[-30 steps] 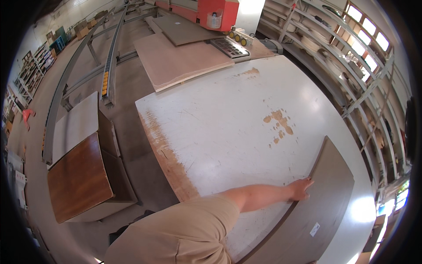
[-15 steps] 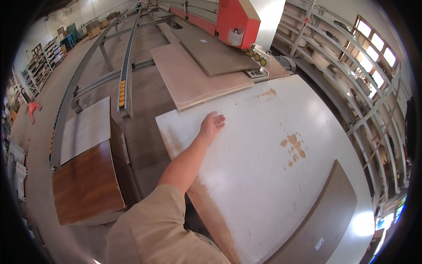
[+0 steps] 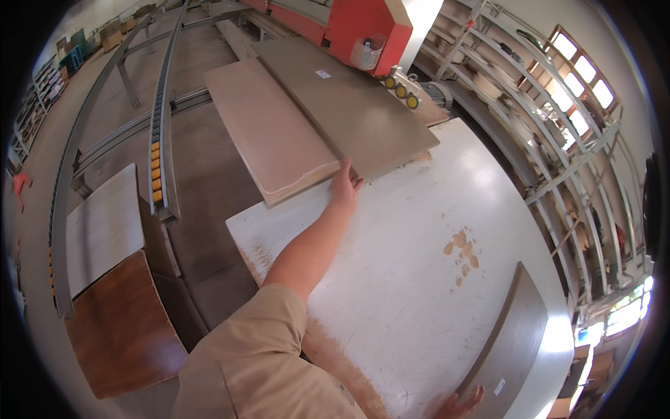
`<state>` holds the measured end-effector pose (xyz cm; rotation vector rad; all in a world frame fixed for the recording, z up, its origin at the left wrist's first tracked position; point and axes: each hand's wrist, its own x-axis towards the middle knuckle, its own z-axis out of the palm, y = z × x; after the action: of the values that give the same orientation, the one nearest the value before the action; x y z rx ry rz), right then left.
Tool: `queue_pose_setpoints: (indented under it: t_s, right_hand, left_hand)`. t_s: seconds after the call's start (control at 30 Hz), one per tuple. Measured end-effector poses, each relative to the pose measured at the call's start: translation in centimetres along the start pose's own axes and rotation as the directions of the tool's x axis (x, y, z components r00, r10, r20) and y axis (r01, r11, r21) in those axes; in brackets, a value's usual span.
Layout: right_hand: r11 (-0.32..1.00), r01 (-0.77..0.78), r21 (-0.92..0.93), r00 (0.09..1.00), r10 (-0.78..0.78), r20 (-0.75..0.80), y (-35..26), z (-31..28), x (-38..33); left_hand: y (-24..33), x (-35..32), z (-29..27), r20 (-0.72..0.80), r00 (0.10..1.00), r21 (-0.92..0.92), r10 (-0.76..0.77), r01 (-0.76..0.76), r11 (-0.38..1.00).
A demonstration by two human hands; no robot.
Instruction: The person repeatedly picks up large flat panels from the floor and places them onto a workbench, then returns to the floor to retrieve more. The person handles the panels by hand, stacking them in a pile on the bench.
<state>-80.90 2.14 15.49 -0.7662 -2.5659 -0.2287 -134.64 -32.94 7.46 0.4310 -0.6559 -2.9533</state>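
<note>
Reaching farther than half a second ago, the left hand (image 3: 344,187) now grips the near edge of the grey-brown rectangular board (image 3: 349,105) ahead. Right hand (image 3: 457,406) rests spread against the near end of the grey narrow panel (image 3: 506,339) on the white scuffed bench (image 3: 412,279), steadying it.

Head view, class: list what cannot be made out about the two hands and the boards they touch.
- Right hand: cut off by the lower edge; only fingertips show on the grey board.
- Left hand: its palm is turned away, so any grip on the grey panel is hidden.
- Panel's far end: hidden behind the red machine.
</note>
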Motion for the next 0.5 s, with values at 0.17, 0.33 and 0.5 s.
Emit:
queue_pose_setpoints:
  t_s: [0.17, 0.33, 0.5]
  right_hand:
    - [0.98, 0.059, 0.188, 0.997, -0.05, -0.051, -3.0, 0.2, 1.8]
    - [0.858, 0.128, 0.497, 0.979, -0.029, -0.202, -5.5, 3.3, 5.2]
    - [0.116, -0.318, 0.941, 0.943, 0.144, 0.301, -13.4, 9.8, 10.6]
  left_hand:
    - [-1.3, 0.3, 1.8, -0.015, 0.997, -0.025, -0.073, 0.073, 0.997]
    - [-5.3, -3.4, 3.2, -0.121, 0.986, 0.164, -0.119, 0.138, 0.977]
    - [-7.3, -9.3, 3.5, -0.121, 0.971, 0.09, -0.207, 0.218, 0.972]
